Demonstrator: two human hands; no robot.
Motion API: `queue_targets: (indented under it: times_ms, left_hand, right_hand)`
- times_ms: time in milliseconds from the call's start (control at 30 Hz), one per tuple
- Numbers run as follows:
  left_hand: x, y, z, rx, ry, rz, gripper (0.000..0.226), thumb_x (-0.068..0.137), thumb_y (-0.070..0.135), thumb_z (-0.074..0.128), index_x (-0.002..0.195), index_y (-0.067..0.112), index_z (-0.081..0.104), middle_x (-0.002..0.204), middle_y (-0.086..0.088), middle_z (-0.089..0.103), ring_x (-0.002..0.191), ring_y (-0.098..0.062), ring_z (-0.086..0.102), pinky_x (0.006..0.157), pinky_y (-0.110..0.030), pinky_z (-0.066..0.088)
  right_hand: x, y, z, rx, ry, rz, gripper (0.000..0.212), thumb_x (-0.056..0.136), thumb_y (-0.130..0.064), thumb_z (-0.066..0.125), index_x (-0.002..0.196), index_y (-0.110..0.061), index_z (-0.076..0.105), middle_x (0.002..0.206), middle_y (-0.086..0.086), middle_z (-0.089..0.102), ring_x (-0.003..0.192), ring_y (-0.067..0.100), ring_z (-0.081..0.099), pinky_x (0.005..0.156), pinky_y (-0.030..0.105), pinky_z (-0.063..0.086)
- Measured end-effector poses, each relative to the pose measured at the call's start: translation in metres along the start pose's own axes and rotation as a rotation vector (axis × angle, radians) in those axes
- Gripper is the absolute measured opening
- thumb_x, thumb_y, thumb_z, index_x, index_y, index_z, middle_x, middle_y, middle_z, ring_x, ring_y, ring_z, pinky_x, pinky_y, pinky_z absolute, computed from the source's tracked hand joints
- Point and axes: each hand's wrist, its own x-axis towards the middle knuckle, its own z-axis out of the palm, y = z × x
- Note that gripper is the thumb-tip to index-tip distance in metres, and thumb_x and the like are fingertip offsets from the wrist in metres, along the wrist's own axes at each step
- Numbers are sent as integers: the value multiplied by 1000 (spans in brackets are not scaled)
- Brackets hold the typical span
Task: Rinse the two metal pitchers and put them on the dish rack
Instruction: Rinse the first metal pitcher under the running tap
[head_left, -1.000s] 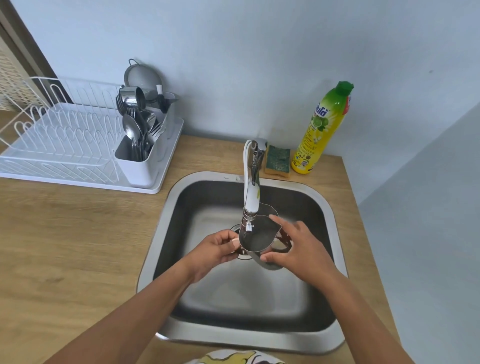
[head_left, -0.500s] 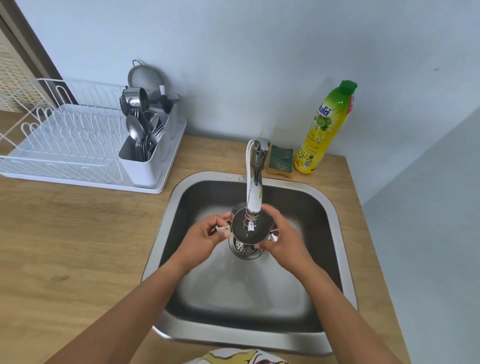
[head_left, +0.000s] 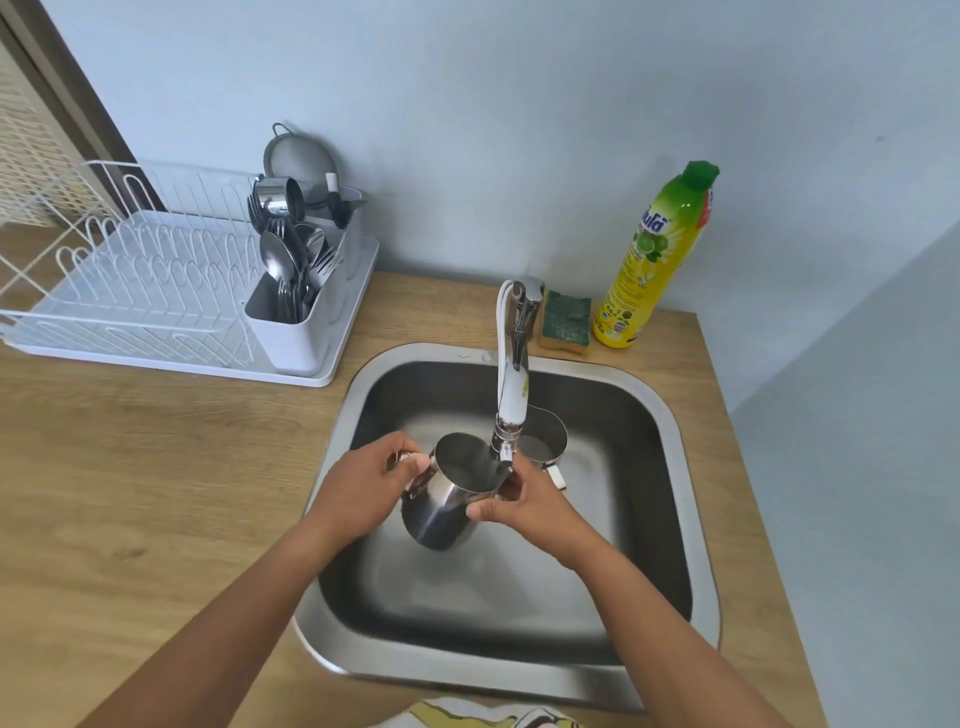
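A shiny metal pitcher (head_left: 441, 509) hangs upright over the steel sink (head_left: 670, 467), its mouth just under and left of the faucet spout (head_left: 511, 415). My left hand (head_left: 363, 486) grips its handle on the left side. My right hand (head_left: 519, 501) holds its right wall and rim. A second metal pitcher (head_left: 545, 436) stands on the sink floor behind the spout, partly hidden by it. The white wire dish rack (head_left: 145, 291) sits on the counter at the back left.
A white cutlery holder (head_left: 296, 322) with spoons, forks and a small metal cup stands at the rack's right end. A green sponge (head_left: 566, 322) and a yellow dish soap bottle (head_left: 652, 260) stand behind the sink. Wooden counter (head_left: 130, 493) stretches to the left.
The held pitcher has gone from tilted under the spout to upright, slightly left of it. The second pitcher has come into sight behind the faucet.
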Motion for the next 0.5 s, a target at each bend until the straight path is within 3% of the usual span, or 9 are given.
queue_targets:
  times_ms: [100, 233, 367, 500]
  left_hand:
    - [-3, -7, 7, -324, -145, -138, 15, 96, 23, 58, 88, 13, 65, 76, 3, 75, 77, -18, 73, 71, -31, 55]
    - [-8, -7, 24, -471, -313, -167, 12, 99, 18, 56, 92, 10, 60, 84, -1, 73, 84, -16, 71, 75, -24, 55]
    - [-3, -9, 27, -461, -242, -96, 11, 96, 13, 60, 94, 2, 61, 79, 3, 69, 80, -12, 59, 82, -30, 47]
    - [2, -17, 20, -439, -241, -128, 12, 95, 19, 61, 92, 7, 63, 85, -1, 72, 83, -14, 64, 83, -31, 50]
  right_hand:
    - [-11, 2, -5, 21, -9, 32, 73, 65, -33, 89, 130, -25, 55, 119, -3, 71, 114, 15, 66, 105, 44, 49]
    - [-22, 6, -20, -22, 27, 18, 70, 71, -14, 86, 130, -30, 52, 119, -3, 68, 112, 11, 64, 101, 33, 49]
    - [-17, 4, -19, -10, 22, -7, 80, 67, -13, 84, 126, -48, 44, 134, -2, 56, 126, 20, 55, 109, 42, 44]
    - [-5, 2, -15, -45, -17, 13, 87, 61, -28, 86, 136, -36, 42, 134, -3, 58, 125, 20, 57, 109, 46, 45]
